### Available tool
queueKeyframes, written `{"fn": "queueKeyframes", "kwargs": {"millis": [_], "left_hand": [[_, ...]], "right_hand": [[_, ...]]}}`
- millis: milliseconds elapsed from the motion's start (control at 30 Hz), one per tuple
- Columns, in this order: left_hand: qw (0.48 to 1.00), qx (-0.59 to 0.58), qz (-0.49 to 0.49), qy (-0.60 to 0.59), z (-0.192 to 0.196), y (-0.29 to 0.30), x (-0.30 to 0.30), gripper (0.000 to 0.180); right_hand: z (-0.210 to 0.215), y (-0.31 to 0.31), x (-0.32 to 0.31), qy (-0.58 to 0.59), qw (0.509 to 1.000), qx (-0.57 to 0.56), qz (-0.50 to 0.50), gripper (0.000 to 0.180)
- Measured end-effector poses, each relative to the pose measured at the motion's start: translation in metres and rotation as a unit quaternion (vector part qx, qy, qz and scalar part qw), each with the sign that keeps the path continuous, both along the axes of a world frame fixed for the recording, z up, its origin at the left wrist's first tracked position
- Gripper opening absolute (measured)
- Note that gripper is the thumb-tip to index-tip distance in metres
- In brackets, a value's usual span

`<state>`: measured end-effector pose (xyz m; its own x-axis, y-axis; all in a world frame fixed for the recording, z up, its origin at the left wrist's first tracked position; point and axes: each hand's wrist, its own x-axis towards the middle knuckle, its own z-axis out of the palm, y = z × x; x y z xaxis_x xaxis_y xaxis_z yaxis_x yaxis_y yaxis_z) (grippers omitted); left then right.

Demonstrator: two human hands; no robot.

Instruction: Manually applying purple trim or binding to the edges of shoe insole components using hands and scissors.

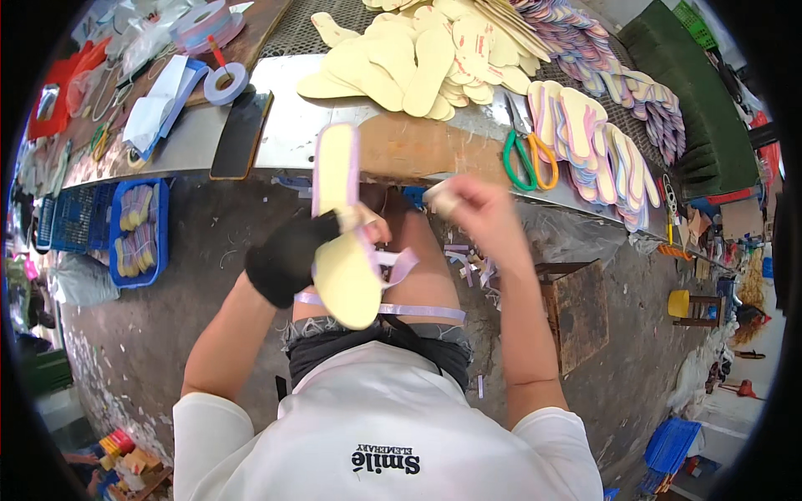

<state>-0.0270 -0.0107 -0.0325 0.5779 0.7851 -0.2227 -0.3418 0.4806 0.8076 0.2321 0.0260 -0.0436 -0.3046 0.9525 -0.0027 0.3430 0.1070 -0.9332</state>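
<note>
My left hand (294, 255), in a black fingerless glove, grips a pale yellow insole (349, 284) by its narrow middle, in front of the table edge. Lilac tape lines the insole's rim, and a loose tape end (403, 267) curls off its right side. Another length of lilac tape (430, 312) lies across my thighs. To the right, apart from the insole, my right hand (478, 213) is raised and blurred, its fingers curled together. Something whitish shows at the fingertips; whether it is a wrap or a held piece, I cannot tell.
On the table lie loose yellow insoles (376, 67), stacked edged insoles (576, 125), scissors with green and orange handles (530, 154), a phone (242, 134) and a tape roll (225, 83). A blue basket (161, 238) of insoles stands left; a wooden box (578, 313) stands right.
</note>
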Motion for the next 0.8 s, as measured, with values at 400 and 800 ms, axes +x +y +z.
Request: {"fn": "queueKeyframes", "kwargs": {"millis": [400,800], "left_hand": [[0.952,-0.043,0.217,-0.211,0.022,0.011,0.033,0.032],[0.888,-0.007,0.237,-0.393,0.011,0.027,0.016,0.018]], "right_hand": [[-0.018,0.049,0.094,-0.344,0.872,0.196,-0.288,0.025],[-0.018,-0.089,-0.035,0.272,0.955,-0.113,0.033,0.058]]}}
